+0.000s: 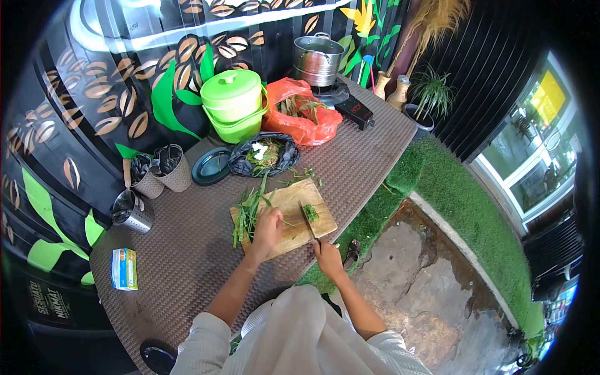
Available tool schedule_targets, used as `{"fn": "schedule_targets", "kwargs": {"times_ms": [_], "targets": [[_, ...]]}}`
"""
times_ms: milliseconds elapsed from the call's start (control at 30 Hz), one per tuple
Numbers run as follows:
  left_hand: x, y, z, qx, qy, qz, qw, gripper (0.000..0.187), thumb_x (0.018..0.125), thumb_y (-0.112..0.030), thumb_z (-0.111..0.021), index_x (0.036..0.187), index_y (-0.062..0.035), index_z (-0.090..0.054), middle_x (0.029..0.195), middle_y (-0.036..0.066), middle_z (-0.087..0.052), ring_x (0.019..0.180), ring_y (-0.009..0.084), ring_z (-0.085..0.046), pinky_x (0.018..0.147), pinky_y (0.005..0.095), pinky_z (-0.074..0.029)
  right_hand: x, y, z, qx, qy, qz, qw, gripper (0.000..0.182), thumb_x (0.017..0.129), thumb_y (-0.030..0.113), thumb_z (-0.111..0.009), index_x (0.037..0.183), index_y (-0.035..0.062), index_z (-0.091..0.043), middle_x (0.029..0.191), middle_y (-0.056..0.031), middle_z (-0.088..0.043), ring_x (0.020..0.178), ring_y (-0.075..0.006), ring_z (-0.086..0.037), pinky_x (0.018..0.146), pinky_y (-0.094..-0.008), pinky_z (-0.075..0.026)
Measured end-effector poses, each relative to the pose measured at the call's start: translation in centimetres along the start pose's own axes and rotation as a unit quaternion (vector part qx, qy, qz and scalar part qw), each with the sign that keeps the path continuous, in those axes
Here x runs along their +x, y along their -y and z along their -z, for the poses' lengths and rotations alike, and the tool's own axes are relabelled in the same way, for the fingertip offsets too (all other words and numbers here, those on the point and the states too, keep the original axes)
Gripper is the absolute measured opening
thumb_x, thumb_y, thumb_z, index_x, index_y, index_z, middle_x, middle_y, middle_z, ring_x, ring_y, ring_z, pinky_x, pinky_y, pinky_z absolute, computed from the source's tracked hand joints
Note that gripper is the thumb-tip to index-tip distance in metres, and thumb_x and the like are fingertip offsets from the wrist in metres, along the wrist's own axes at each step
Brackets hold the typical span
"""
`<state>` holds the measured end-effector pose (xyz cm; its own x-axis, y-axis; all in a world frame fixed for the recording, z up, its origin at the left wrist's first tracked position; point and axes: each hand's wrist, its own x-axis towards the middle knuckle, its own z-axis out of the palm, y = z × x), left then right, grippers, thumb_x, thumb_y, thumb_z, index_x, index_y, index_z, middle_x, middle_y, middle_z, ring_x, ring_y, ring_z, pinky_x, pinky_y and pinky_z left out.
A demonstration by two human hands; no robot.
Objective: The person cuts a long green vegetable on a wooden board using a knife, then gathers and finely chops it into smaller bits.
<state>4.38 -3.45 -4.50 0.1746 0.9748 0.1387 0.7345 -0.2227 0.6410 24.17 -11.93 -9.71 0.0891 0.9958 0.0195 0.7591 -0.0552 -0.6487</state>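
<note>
My right hand [328,257] is wrapped round the dark handle of a knife [307,220], whose blade lies over the right part of a wooden cutting board [287,203]. Finely chopped greens [310,212] sit beside the blade. Over the board's left part is my left hand [269,228], its fingers bent down and drawn together; what they hold, if anything, is hidden. Long green leafy stalks [245,219] lie just left of this hand, across the board's left edge.
Behind the board stand a black plastic bag [265,155] of scraps, a red plastic bag [303,112] with plant matter, a green lidded bucket [232,103] and a pot [317,61] on a portable stove [350,103]. Utensil holders [170,169] and a tissue pack [124,269] are at left.
</note>
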Motion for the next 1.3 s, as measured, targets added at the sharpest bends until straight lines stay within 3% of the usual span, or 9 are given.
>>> {"fn": "schedule_targets", "kwargs": {"times_ms": [33, 133, 233, 367, 533, 633, 1067, 1267, 1300], "targets": [[0.2, 1.0, -0.2, 0.037, -0.051, -0.163, 0.985, 0.022, 0.075, -0.003, -0.069, 0.093, -0.0033, -0.055, 0.094, 0.011, -0.060, 0.100, 0.0307, -0.055, 0.085, 0.0383, -0.044, -0.1, 0.5, 0.0, -0.033, 0.005, -0.015, 0.999, 0.037, 0.097, 0.032, -0.045, 0.089, -0.0028, -0.056, 0.074, -0.0288, -0.062, 0.072, -0.0459, -0.061, 0.065, -0.0538, -0.048], [1.5, 3.5, -1.0, 0.072, -0.059, -0.252, 0.963, 0.019, 0.073, -0.002, -0.069, 0.091, -0.0048, -0.064, 0.097, 0.009, -0.060, 0.104, 0.0279, -0.050, 0.091, 0.0391, -0.038, -0.3, 2.0, 0.2, -0.044, 0.014, -0.020, 0.999, 0.038, 0.098, 0.033, -0.043, 0.090, -0.0027, -0.055, 0.074, -0.0283, -0.062, 0.071, -0.0466, -0.061, 0.065, -0.0546, -0.049], [1.9, 4.4, -1.3, -0.001, 0.022, -0.171, 0.985, 0.018, 0.071, -0.005, -0.071, 0.089, -0.0061, -0.070, 0.093, 0.008, -0.062, 0.099, 0.0266, -0.053, 0.093, 0.0404, -0.037, -0.3, 1.9, -0.3, -0.048, 0.000, 0.023, 0.999, 0.037, 0.098, 0.033, -0.043, 0.090, -0.0019, -0.054, 0.070, -0.0260, -0.063, 0.067, -0.0435, -0.063, 0.059, -0.0519, -0.051], [1.8, 3.8, -2.0, 0.040, 0.021, -0.220, 0.975, 0.013, 0.072, -0.008, -0.071, 0.085, -0.0057, -0.070, 0.085, 0.007, -0.064, 0.091, 0.0261, -0.057, 0.094, 0.0398, -0.036, 0.5, 2.4, 0.3, -0.076, 0.009, -0.010, 0.997, 0.037, 0.098, 0.033, -0.044, 0.089, -0.0013, -0.054, 0.070, -0.0250, -0.064, 0.066, -0.0431, -0.063, 0.058, -0.0504, -0.051], [1.0, 3.0, -3.6, -0.023, -0.017, -0.206, 0.978, 0.008, 0.075, -0.011, -0.069, 0.082, -0.0064, -0.070, 0.079, 0.006, -0.063, 0.081, 0.0251, -0.059, 0.082, 0.0381, -0.045, 2.2, 2.2, 0.9, -0.080, -0.015, -0.003, 0.997, 0.037, 0.097, 0.032, -0.045, 0.088, -0.0020, -0.055, 0.067, -0.0261, -0.062, 0.066, -0.0441, -0.063, 0.060, -0.0520, -0.051], [0.5, 2.6, -3.9, -0.010, -0.052, -0.217, 0.975, 0.010, 0.077, -0.009, -0.069, 0.085, -0.0044, -0.071, 0.084, 0.007, -0.064, 0.084, 0.0261, -0.059, 0.074, 0.0368, -0.048, 2.4, 2.4, 1.9, -0.120, 0.018, 0.009, 0.993, 0.036, 0.097, 0.031, -0.044, 0.090, -0.0023, -0.054, 0.070, -0.0261, -0.062, 0.067, -0.0444, -0.063, 0.061, -0.0519, -0.051], [0.0, 3.0, -4.6, -0.036, -0.086, -0.197, 0.976, 0.009, 0.078, -0.007, -0.069, 0.086, -0.0025, -0.071, 0.084, 0.006, -0.062, 0.085, 0.0253, -0.056, 0.076, 0.0359, -0.048, 2.4, 2.8, -0.2, -0.117, 0.045, -0.040, 0.991, 0.035, 0.098, 0.032, -0.042, 0.099, -0.0016, -0.050, 0.076, -0.0271, -0.064, 0.070, -0.0433, -0.065, 0.059, -0.0520, -0.052], [-0.2, 2.9, -4.6, -0.047, -0.087, -0.188, 0.977, 0.009, 0.078, -0.006, -0.068, 0.086, -0.0024, -0.071, 0.082, 0.006, -0.062, 0.085, 0.0251, -0.055, 0.076, 0.0357, -0.047, 3.2, 3.3, 0.7, -0.104, 0.054, -0.022, 0.993, 0.034, 0.099, 0.034, -0.040, 0.100, 0.0008, -0.048, 0.077, -0.0281, -0.064, 0.074, -0.0443, -0.065, 0.064, -0.0522, -0.053], [-0.2, 3.0, -4.6, -0.046, -0.085, -0.186, 0.978, 0.009, 0.078, -0.008, -0.068, 0.085, -0.0036, -0.071, 0.083, 0.005, -0.062, 0.086, 0.0242, -0.055, 0.078, 0.0363, -0.046, 2.1, 3.8, 0.3, -0.111, 0.058, -0.057, 0.990, 0.035, 0.099, 0.034, -0.040, 0.100, 0.0003, -0.048, 0.078, -0.0278, -0.064, 0.075, -0.0448, -0.065, 0.065, -0.0526, -0.052]]}}
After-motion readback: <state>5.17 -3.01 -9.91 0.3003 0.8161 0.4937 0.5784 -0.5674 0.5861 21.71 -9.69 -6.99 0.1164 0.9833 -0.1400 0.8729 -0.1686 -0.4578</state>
